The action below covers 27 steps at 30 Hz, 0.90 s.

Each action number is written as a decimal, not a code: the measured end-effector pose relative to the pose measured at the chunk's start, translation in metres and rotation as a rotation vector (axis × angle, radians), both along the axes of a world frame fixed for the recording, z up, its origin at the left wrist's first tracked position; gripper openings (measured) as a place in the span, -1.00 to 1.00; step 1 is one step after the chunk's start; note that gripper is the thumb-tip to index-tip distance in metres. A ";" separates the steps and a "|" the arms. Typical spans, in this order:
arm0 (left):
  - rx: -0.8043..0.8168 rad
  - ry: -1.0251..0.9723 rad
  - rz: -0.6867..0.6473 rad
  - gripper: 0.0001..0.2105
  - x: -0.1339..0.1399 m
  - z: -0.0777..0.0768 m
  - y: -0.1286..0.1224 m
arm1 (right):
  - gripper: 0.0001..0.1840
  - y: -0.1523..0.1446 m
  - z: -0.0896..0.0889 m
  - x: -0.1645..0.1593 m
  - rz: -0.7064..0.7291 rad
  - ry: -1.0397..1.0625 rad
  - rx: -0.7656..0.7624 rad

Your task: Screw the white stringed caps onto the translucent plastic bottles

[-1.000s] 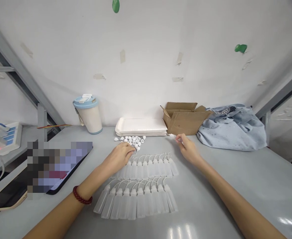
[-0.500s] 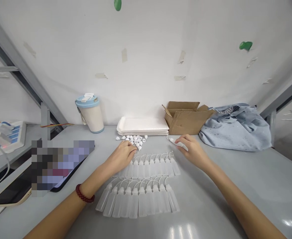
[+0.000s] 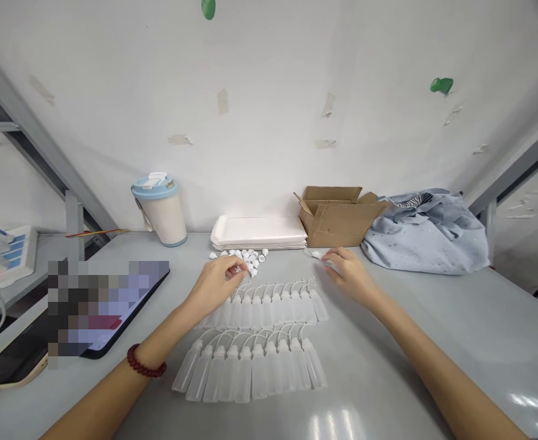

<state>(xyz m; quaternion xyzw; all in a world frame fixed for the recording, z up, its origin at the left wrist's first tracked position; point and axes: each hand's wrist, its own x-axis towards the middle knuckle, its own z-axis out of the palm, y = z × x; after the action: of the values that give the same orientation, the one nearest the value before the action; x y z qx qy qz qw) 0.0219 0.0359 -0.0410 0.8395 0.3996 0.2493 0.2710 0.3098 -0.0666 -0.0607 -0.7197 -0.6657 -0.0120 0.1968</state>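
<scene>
My left hand (image 3: 218,281) is at the near side of a small pile of white caps (image 3: 252,256), thumb and fingertips pinched together. Whatever is between them is too small to make out. To the right, my right hand (image 3: 349,272) has its fingers curled around a small translucent plastic bottle, mostly hidden by the hand. Its white neck (image 3: 315,253) points left past my fingertips, with a thin curved strap on it. Two rows of similar squeeze bottles lie on the table: a rear row (image 3: 269,311), partly behind my left hand, and a front row (image 3: 257,374), their straps curving away from me.
White padded envelopes (image 3: 260,231) lie stacked by the wall, beside an open cardboard box (image 3: 342,223) and a bundled grey-blue cloth (image 3: 427,238). A tumbler (image 3: 161,211) stands behind left. Phones (image 3: 12,357) and a power strip (image 3: 21,256) are at far left.
My left hand has drawn back slightly from the caps, its fingers now curled into a pinch. My right hand stays around the bottle. The whole view has shifted a little.
</scene>
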 end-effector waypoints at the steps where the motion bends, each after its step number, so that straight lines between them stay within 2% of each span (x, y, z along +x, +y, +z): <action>1: -0.028 -0.026 0.005 -0.86 0.000 0.002 -0.002 | -0.79 -0.004 0.005 -0.006 0.023 0.015 -0.021; 3: -0.088 -0.075 0.002 -0.87 0.001 0.005 -0.006 | -0.78 -0.012 0.016 -0.018 0.080 0.060 -0.098; 7: -0.162 -0.118 -0.019 -0.87 0.004 0.009 -0.014 | -0.70 -0.025 0.030 -0.034 0.162 0.182 -0.357; 15: -0.202 -0.125 -0.015 -0.85 0.006 0.009 -0.024 | -0.69 -0.025 0.026 -0.030 0.078 0.130 -0.499; 20: -0.251 -0.141 -0.026 -0.81 0.007 0.008 -0.030 | -0.69 -0.025 0.034 -0.028 0.037 0.185 -0.457; 23: -0.306 -0.179 -0.063 -0.79 0.008 0.011 -0.035 | -0.72 -0.027 0.042 -0.034 0.031 0.405 -0.318; 25: -0.384 -0.215 -0.114 -0.78 0.010 0.013 -0.038 | -0.74 -0.030 0.045 -0.043 0.097 0.597 -0.233; 27: -0.483 -0.267 -0.162 -0.77 0.013 0.014 -0.041 | -0.72 -0.032 0.045 -0.055 0.208 0.793 -0.224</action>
<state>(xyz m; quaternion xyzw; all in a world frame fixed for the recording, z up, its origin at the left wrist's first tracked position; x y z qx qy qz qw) 0.0349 -0.0047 -0.0267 0.7395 0.3398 0.2329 0.5324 0.2544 -0.0986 -0.0160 -0.6146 -0.6047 0.3581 0.3585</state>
